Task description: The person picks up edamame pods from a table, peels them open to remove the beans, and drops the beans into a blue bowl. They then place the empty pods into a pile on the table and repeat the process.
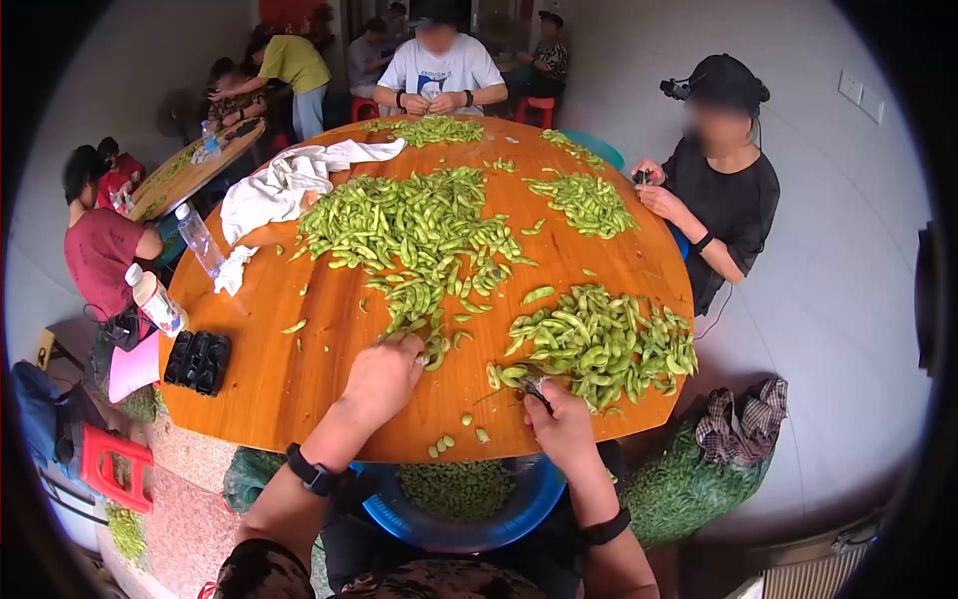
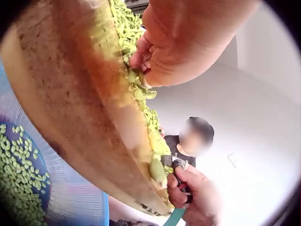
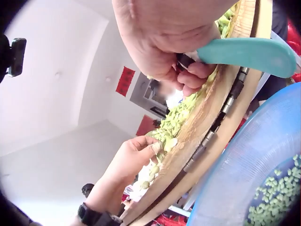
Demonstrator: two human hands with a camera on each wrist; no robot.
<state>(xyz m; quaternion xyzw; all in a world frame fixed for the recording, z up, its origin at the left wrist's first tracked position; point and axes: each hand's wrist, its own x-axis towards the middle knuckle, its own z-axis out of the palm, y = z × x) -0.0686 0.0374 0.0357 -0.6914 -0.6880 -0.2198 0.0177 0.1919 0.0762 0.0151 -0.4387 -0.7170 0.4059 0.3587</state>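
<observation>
The fingers of the left hand (image 1: 384, 381), at the middle of the head view, bend down and inward, thumb and fingertips meeting on a green pod (image 2: 133, 75). The fingers of the right hand (image 1: 566, 429), lower and to the right, are curled firmly round a turquoise-handled tool (image 3: 249, 54); a black and silver part shows at the fingertips, just beside pods at the table's near edge.

The wooden table (image 1: 289, 389) fills the centre of the frame. A person in a black cap (image 1: 738, 200) is at the upper right, and a person in a white T-shirt (image 1: 444, 72) sits at the top centre. A stuffed green sack (image 1: 689, 494) stands at the lower right. The blue basin (image 1: 529, 521), bottom centre, holds many shelled beans.

The long pile of pods (image 1: 399, 225) runs from the upper centre down to the left hand; the right-hand pile (image 1: 604, 344) lies right of centre, beyond the right hand. A crumpled white cloth (image 1: 279, 190) lies upper left of centre. A red stool (image 1: 117, 464) is at the lower left. Above it, on the table, are a black tray (image 1: 197, 361), a clear bottle (image 1: 200, 242) and a labelled bottle (image 1: 157, 299). Smallest, a few loose beans (image 1: 483, 435) lie between the forearms, near the table's edge.
</observation>
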